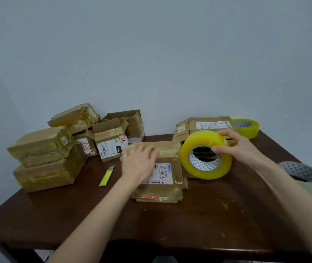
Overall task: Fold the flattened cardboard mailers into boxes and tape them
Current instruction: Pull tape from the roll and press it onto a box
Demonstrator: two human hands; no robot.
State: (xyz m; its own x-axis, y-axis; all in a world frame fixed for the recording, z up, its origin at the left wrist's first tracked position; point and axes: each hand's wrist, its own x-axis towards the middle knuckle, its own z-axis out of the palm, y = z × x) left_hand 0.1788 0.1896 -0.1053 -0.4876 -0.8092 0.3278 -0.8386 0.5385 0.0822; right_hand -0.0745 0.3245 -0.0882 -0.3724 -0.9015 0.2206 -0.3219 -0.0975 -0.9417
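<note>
Left fingers (147, 149) lay straight and flat, blurred, pressing on top of the taped box (170, 156) at mid counter. The left hand (139, 164) was open and gripped nothing. Right fingers (225, 132) curled over the rim of the big yellow tape roll (198, 139), thumb at the core. The right hand (240, 147) held it on edge just right of the box; touching or not, can't tell.

The box's white shipping lbl had a barcode and small print, approx "B23C", w/ a red-and-white mark near its front right corner. A yellow knife (106, 175) lay just left of the box on the dark counter (170, 228). Behind stood an open small box (111, 143) w/ a lbl reading "010" and a red-edged handwritten sticker. Far left was a stack of taped boxes (43, 158). Back right lay flattened mailers (210, 123), lbls too small to read, w/ a second yellow roll (246, 128) beside them. A clear roll (301, 175) sat at the right edge.
</note>
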